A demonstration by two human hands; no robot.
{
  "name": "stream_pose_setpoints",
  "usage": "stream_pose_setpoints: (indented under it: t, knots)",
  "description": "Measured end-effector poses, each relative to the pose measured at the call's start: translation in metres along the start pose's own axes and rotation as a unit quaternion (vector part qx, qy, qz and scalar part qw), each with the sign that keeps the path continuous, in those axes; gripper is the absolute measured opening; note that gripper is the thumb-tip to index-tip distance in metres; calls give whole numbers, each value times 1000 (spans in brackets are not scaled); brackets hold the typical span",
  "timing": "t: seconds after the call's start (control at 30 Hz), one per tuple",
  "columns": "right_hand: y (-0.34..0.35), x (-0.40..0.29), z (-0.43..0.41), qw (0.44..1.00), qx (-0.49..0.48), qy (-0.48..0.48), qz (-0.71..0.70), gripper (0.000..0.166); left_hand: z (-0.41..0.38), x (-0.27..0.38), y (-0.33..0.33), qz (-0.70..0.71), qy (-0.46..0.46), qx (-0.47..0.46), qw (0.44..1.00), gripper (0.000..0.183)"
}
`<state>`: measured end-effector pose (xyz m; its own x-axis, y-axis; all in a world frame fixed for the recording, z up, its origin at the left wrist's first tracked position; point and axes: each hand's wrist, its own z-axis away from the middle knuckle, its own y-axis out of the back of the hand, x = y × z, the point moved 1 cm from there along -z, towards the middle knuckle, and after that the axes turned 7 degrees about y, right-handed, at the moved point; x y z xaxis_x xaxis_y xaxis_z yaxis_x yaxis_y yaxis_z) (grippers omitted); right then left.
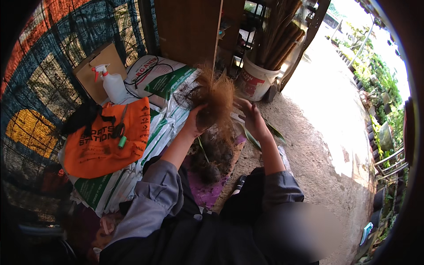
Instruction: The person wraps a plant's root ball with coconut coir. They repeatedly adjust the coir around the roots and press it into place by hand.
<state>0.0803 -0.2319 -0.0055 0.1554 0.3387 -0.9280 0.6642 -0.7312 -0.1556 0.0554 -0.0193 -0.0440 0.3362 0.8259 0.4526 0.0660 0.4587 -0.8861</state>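
Note:
My left hand (194, 120) grips a dark, rounded clump (206, 116) from its left side. Loose brown fibre (220, 94), which looks like coconut coir, covers the clump's top and right side and hangs down in strands. My right hand (253, 119) is just right of the fibre, fingers apart and holding nothing; whether its fingertips touch the strands is unclear. Below both hands, several dark soil balls (210, 173) and loose soil lie on a purple sheet (202, 193). A thin green leaf (202, 149) rises among them. Longer green leaves (252, 137) show behind my right forearm.
Stacked plastic sacks (159, 132) at left carry an orange cloth bag (106, 149), with black-handled scissors (118, 130) and a green thread spool (122, 141) on it. A spray bottle (114, 86) stands by a cardboard box (102, 71). A white bucket (253, 79) holds fibre-covered poles (286, 44).

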Motion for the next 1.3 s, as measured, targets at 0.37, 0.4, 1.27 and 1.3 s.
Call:
stream_pose_setpoints:
  t: [0.37, 0.4, 1.27, 1.3]
  knots:
    - [-18, 16, 10, 963, 78, -1, 257, 43, -4, -19, 17, -93, 66, 38, 993, 42]
    - [-19, 12, 11, 961, 94, -13, 260, 42, -6, -22, 15, -90, 62, 54, 993, 40]
    - [41, -12, 43, 916, 399, 11, 41, 31, -45, -44, -1, -108, -106, 180, 972, 44]
    - [45, -19, 46, 908, 417, 22, 33, 30, -46, -44, 1, -124, -120, 200, 964, 45]
